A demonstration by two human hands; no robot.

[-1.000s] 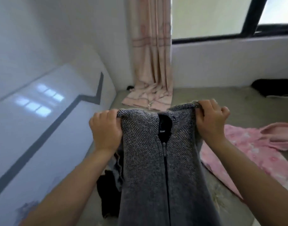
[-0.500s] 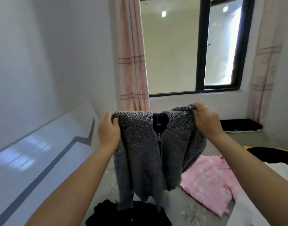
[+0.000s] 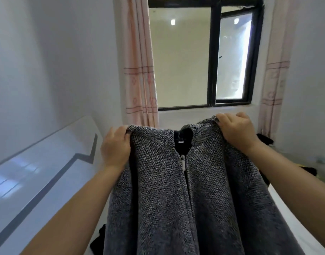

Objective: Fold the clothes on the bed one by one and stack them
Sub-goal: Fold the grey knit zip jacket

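A grey knitted zip-up jacket [image 3: 185, 199] with a dark lining hangs in the air in front of me, front side facing me, zipper closed up to the collar. My left hand [image 3: 115, 148] grips its left shoulder. My right hand [image 3: 235, 131] grips its right shoulder, a little higher. The jacket fans out and hides most of the bed below. A scrap of black clothing [image 3: 98, 242] shows under its lower left edge.
A white headboard with a dark zigzag line [image 3: 47, 181] runs along the left. A dark-framed window [image 3: 211, 56] with pink curtains [image 3: 139, 70] is ahead. Dark clothing [image 3: 266, 140] lies behind my right wrist. White fabric [image 3: 305, 227] lies at the lower right.
Both hands have lifted the jacket higher and closer to me, and it has spread wider. My view has tilted up, so the pink garment and the bed are now hidden behind it.
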